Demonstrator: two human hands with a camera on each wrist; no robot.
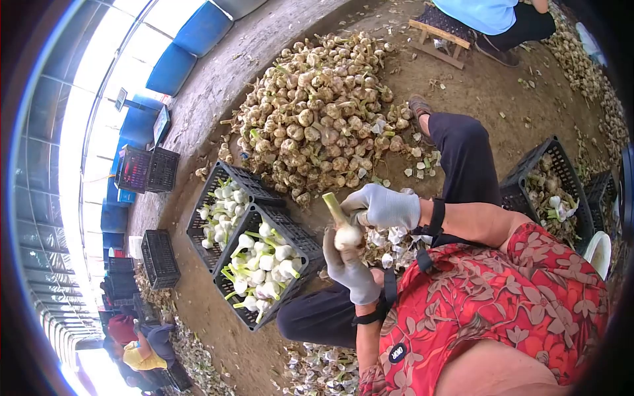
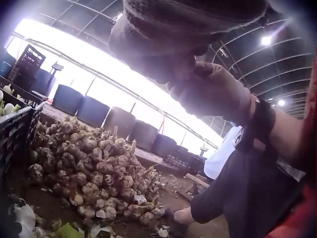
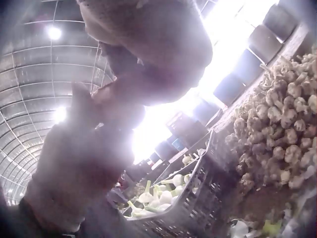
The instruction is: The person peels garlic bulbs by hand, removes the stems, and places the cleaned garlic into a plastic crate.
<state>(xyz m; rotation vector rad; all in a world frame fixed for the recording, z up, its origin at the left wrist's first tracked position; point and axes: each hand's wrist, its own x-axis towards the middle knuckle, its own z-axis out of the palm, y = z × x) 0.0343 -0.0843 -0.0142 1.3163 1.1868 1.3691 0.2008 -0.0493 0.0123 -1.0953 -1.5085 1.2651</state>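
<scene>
The garlic bulb (image 1: 348, 237), pale and round with a thick green-white stem, is held in front of the person's body, between two gloved hands. The left hand (image 1: 351, 272) grips the bulb, fingers along one side. The right hand (image 1: 386, 207) pinches at it beside the base of the stem; both wrist views are dark and blurred here, so exactly where its fingertips meet the skin is hard to make out. Black straps circle both wrists, below the short sleeves of a red floral shirt (image 1: 489, 310). Loose peelings (image 1: 389, 245) lie on the floor beneath the hands, between the dark trouser legs.

Just beside the left knee is a black crate (image 1: 297, 234) of clean white bulbs with trimmed green stems, and a second crate (image 1: 253, 182) of the same adjoins it. Beyond them a large heap (image 1: 323, 115) of brownish, unpeeled garlic covers the ground. Farther off are a low wooden stool (image 1: 439, 39), a person in light blue (image 1: 477, 13) and a row of blue containers (image 1: 173, 69).
</scene>
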